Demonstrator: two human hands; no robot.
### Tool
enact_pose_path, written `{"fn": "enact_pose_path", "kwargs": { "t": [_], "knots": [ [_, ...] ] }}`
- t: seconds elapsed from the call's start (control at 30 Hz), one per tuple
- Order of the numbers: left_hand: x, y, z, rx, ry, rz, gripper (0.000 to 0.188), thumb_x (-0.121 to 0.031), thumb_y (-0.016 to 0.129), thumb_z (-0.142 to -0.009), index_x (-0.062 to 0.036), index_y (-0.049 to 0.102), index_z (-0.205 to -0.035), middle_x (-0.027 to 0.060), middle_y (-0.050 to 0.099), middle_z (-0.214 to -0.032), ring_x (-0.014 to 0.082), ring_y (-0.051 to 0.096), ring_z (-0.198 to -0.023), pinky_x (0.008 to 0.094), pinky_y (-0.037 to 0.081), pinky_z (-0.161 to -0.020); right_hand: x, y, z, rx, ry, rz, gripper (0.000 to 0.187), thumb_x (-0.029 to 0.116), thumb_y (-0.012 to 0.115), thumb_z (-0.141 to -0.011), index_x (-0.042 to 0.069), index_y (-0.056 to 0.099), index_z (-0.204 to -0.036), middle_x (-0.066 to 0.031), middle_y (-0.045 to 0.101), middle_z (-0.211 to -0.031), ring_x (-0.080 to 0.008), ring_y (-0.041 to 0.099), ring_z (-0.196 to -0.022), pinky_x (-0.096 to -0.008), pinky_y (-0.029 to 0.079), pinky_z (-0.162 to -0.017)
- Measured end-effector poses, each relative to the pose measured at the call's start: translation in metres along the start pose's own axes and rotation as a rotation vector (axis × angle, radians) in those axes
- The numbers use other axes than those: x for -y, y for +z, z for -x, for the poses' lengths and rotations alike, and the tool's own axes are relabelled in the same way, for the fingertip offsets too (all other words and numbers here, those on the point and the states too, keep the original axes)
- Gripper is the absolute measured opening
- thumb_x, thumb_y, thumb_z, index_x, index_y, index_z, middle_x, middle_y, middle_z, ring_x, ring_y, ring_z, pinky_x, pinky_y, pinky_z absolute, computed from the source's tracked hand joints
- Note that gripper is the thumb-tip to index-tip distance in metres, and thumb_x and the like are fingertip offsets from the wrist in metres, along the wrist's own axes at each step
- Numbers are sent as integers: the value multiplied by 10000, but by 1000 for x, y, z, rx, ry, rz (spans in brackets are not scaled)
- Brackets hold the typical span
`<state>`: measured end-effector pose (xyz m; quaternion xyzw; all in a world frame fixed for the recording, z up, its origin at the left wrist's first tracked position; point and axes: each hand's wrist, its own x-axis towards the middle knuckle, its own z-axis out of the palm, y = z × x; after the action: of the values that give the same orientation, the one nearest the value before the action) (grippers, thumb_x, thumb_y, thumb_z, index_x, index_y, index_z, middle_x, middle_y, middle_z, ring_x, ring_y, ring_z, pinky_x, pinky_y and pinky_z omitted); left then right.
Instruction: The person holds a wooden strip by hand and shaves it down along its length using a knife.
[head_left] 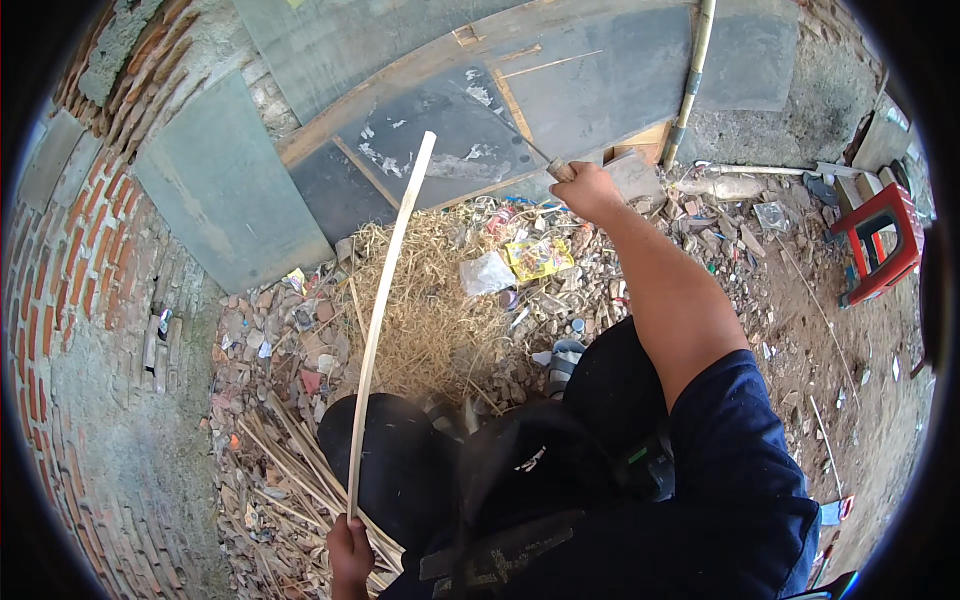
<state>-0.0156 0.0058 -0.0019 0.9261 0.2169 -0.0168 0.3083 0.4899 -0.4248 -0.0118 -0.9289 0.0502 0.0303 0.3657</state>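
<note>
Over on the left, the left hand [349, 552] is sitting low at the bottom edge, fingers wrapped shut around the near end of a long pale bamboo strip [388, 310]. That strip is running up and away from the hand, leaning slightly rightward, its far tip ending free against the dark wooden board [450, 130] propped on the brick wall [70, 260]. So the long axis is pointing almost straight ahead of the person, near end in the left fist, far end loose in the air.

Below it, a bundle of more split strips [290, 470] is lying on the ground just beside the left hand, and a heap of straw-coloured shavings [430, 300] is spreading out under the strip's middle, among rubble and scraps of wrapper.

Moving right, the right arm is stretching far forward and the right hand [588, 190] is closing around the handle of a tool [560, 170]; only the butt is showing above the fist, and I cannot tell what kind of blade it has. This hand is standing well apart from the strip, off to its right and about level with its upper part. The left hand is clearly the nearer one, already touching it.

Far right, a red stool [880, 240] is standing on the dirt.
</note>
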Motion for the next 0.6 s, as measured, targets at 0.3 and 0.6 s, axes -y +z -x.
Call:
{"fn": "enact_pose_path", "kwargs": {
  "t": [0.3,0.6],
  "knots": [
    [5,6,-3,37,2,91,532,-472,440,-1067,-14,506,-807,61,483,-594,142,463,-572,355,367,-530,34,-6,23,3,-235,-66,376,335,732,-808,61,718,-1064,-186,734,-931,-334,715,-894,-437,551,-817],
    [-15,2,-2,62,-8,137,504,-437,450,-1074,-19,515,-799,17,459,-595,99,435,-594,333,351,-527,74,11,55,20,-603,-55,257,305,745,-784,110,718,-949,-174,719,-842,-376,703,-828,-474,557,-764]
  ]
}}
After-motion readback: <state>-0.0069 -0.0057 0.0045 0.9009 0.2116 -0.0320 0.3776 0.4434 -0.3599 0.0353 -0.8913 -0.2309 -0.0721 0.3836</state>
